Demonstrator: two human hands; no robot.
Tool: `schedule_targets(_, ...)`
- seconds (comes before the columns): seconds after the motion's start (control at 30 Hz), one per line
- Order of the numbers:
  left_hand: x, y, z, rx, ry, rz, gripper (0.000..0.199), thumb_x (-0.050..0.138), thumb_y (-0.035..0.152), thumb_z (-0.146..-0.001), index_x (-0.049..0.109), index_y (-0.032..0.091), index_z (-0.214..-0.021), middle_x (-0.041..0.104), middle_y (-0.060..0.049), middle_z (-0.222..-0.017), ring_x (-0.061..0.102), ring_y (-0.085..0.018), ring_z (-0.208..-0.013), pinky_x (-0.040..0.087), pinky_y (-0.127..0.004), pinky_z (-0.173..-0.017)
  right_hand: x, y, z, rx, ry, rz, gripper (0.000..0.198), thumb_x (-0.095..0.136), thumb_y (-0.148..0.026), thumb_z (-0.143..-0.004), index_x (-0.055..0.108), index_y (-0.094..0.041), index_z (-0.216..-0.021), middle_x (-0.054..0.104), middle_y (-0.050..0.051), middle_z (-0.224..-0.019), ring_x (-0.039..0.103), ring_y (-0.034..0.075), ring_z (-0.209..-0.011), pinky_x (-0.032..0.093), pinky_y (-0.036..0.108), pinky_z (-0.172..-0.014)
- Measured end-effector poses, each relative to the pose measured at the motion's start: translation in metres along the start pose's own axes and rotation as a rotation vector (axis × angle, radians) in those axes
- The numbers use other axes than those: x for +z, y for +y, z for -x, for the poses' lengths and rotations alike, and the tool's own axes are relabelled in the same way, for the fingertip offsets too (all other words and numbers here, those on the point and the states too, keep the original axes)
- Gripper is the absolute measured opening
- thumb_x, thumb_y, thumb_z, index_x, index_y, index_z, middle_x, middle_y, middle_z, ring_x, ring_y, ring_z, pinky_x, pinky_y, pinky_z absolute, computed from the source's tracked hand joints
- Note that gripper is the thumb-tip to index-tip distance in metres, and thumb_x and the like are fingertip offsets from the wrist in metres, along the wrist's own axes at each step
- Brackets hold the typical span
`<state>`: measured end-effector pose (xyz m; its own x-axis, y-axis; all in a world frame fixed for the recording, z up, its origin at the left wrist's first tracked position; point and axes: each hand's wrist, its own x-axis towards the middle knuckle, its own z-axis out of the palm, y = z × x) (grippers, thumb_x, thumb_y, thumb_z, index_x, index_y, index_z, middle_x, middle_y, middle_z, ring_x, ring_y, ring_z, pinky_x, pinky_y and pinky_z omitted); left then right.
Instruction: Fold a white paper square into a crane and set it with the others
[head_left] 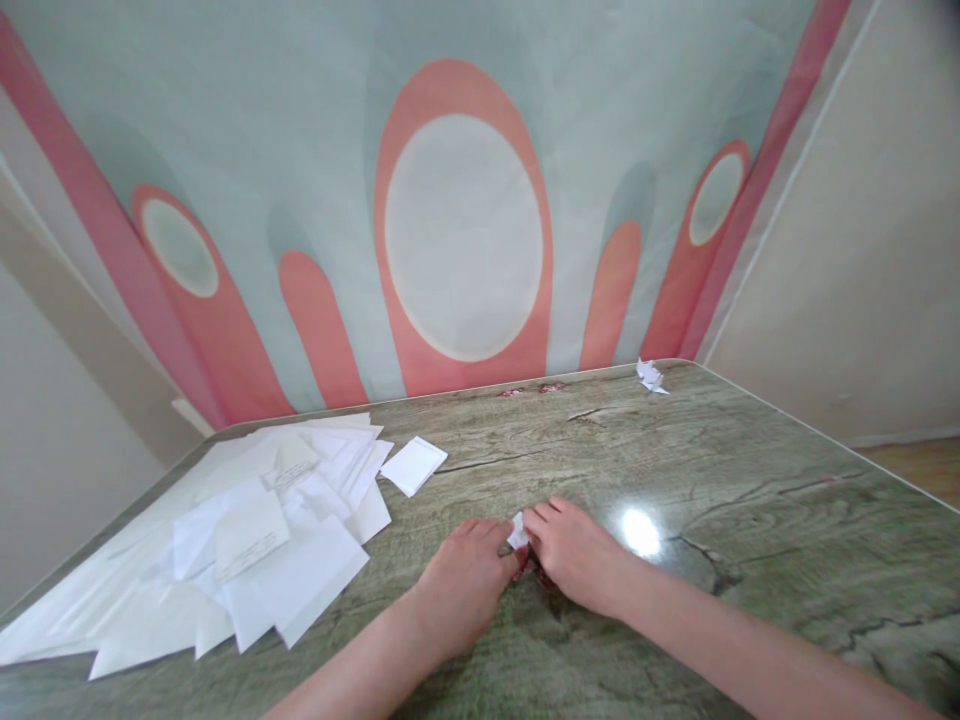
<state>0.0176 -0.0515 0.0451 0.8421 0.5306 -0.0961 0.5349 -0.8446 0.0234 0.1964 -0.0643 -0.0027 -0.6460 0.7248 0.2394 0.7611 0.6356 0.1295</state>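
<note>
A small folded piece of white paper (517, 531) is held between my two hands, just above or on the wood-patterned table (570, 440). My left hand (469, 575) grips its left side, the fingers curled and the thumb pointing inward. From the other side, my right hand (566, 550) closes on it with bent fingers. Most of the paper is hidden behind the fingers, so its folds do not show.
To the left spreads a large heap of white paper sheets (322, 570). Beside it lies a small stack of square paper (414, 466). Folded white paper pieces (651, 376) rest at the far right corner. A patterned wall covering (465, 235) rises behind the table.
</note>
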Motion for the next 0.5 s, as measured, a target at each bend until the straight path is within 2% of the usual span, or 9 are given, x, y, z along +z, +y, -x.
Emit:
schedule_targets(0.17, 0.0, 0.002, -0.001, 0.008, 0.023, 0.021, 0.021, 0.048, 0.015, -0.08, 0.059, 0.02, -0.098, 0.059, -0.008, -0.105, 0.054, -0.023, -0.097, 0.042, -0.035, -0.086, -0.003, 0.005, 0.001, -0.002, -0.018, -0.175, 0.013, 0.052, -0.016, -0.079, 0.065, -0.016, -0.077, 0.057, 0.006, -0.081, 0.049, 0.02, -0.079, 0.035, 0.034, -0.07)
schedule_targets(0.27, 0.001, -0.002, -0.005, 0.014, 0.056, 0.041, 0.017, 0.046, 0.018, -0.082, 0.058, 0.019, -0.095, 0.062, -0.007, -0.097, 0.057, -0.022, -0.09, 0.043, -0.034, -0.081, 0.003, 0.017, 0.002, 0.084, 0.073, -0.343, 0.026, 0.053, -0.009, -0.075, 0.066, -0.023, -0.093, 0.058, 0.004, -0.092, 0.05, 0.018, -0.089, 0.037, 0.032, -0.076)
schedule_targets(0.37, 0.008, -0.012, -0.01, 0.015, 0.105, 0.091, 0.015, 0.046, 0.022, -0.085, 0.059, 0.019, -0.091, 0.065, -0.005, -0.088, 0.059, -0.02, -0.084, 0.044, -0.031, -0.078, 0.01, 0.024, 0.002, 0.09, 0.132, -0.432, 0.028, 0.053, -0.011, -0.078, 0.063, -0.023, -0.102, 0.06, 0.004, -0.097, 0.051, 0.017, -0.09, 0.039, 0.031, -0.079)
schedule_targets(0.5, 0.023, -0.031, -0.014, -0.013, 0.221, 0.28, 0.017, 0.046, 0.025, -0.087, 0.064, 0.023, -0.088, 0.067, -0.002, -0.085, 0.06, -0.017, -0.083, 0.043, -0.026, -0.077, 0.015, 0.026, 0.002, 0.029, 0.154, -0.461, 0.019, 0.053, -0.016, -0.082, 0.065, -0.021, -0.095, 0.063, 0.003, -0.094, 0.053, 0.017, -0.089, 0.041, 0.031, -0.079)
